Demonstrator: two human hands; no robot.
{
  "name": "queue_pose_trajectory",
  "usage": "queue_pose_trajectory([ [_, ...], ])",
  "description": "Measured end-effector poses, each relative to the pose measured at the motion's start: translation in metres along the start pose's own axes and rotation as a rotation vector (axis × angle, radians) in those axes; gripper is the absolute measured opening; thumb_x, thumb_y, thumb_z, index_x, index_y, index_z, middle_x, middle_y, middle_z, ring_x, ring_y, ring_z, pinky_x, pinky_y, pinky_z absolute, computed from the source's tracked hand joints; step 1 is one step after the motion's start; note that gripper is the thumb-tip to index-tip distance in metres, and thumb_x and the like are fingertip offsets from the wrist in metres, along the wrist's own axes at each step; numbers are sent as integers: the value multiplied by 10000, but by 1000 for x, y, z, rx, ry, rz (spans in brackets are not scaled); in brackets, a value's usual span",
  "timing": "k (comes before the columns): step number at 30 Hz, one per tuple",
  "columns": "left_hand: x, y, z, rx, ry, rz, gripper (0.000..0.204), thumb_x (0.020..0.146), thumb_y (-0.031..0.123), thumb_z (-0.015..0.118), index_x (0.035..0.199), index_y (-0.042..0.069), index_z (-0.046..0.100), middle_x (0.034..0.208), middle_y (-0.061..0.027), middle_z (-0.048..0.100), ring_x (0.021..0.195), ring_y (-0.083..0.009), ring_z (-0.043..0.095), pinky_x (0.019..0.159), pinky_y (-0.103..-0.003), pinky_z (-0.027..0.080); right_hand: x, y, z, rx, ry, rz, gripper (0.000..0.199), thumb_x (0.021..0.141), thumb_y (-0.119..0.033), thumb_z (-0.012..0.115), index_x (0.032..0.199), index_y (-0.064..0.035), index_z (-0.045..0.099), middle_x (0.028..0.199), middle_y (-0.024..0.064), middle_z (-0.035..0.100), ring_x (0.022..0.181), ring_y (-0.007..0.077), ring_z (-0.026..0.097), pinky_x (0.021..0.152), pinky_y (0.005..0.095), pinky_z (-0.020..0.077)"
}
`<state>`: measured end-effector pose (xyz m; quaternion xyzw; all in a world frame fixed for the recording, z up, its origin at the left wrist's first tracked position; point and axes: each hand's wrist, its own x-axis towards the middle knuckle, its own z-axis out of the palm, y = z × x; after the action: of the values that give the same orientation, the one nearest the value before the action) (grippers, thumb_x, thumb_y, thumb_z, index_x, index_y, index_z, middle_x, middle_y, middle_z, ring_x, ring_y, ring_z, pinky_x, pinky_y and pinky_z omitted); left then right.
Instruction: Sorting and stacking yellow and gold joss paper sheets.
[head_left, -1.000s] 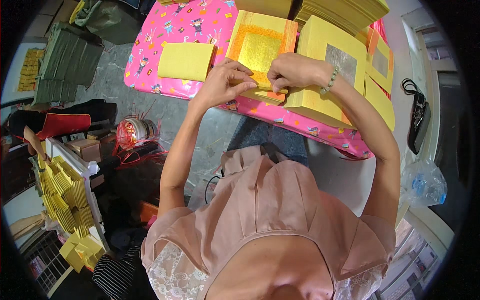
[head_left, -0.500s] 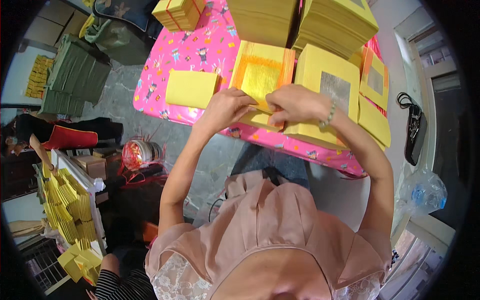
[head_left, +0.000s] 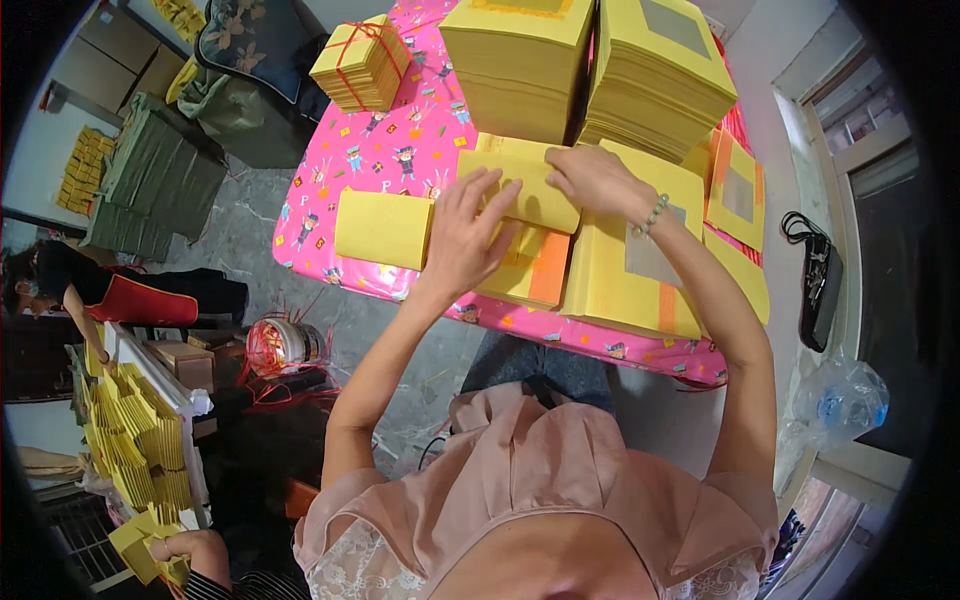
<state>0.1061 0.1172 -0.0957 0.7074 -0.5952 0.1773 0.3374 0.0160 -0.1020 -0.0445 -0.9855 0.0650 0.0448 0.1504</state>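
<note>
A sheet of yellow joss paper (head_left: 535,195) lies folded over, plain side up, on a low stack of the same paper (head_left: 530,278) with an orange band at the table's near edge. My left hand (head_left: 465,235) rests on the sheet's left part, fingers spread and flat. At the sheet's far right, my right hand (head_left: 605,185) closes thumb and fingers on its edge; the fingertips are partly hidden. Under my right forearm lies a thicker yellow stack with a silver foil square (head_left: 655,250). A small pile of plain yellow papers (head_left: 383,230) sits left of my left hand.
Tall yellow paper stacks (head_left: 515,75) stand at the back of the pink patterned table (head_left: 325,180). A bundle tied with red string (head_left: 362,65) sits back left. On the left, a person in a red apron (head_left: 150,285) handles yellow papers (head_left: 140,420); another person's hand (head_left: 190,550) touches some.
The gold foil square that faced up is now covered by the folded sheet's plain side. My left hand's fingers have spread onto the paper, and my right hand has moved toward its far edge.
</note>
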Motion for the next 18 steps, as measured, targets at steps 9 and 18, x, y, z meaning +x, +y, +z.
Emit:
queue_pose_trajectory([
  [9,-1,-4,38,78,-349,-52,785,904,541,596,1528,143,335,1516,-274,305,1412,-460,272,1158,-569,237,53,36,8,-54,-7,167,241,938,-192,584,963,44,626,927,270,667,923,446,639,796,509,496],
  [18,-1,-11,47,29,-384,-80,775,914,558,579,1518,126,355,1507,-291,326,1409,-468,284,1169,-561,221,73,27,20,-198,-33,146,172,924,-107,576,962,39,658,974,244,692,961,409,667,814,486,528],
])
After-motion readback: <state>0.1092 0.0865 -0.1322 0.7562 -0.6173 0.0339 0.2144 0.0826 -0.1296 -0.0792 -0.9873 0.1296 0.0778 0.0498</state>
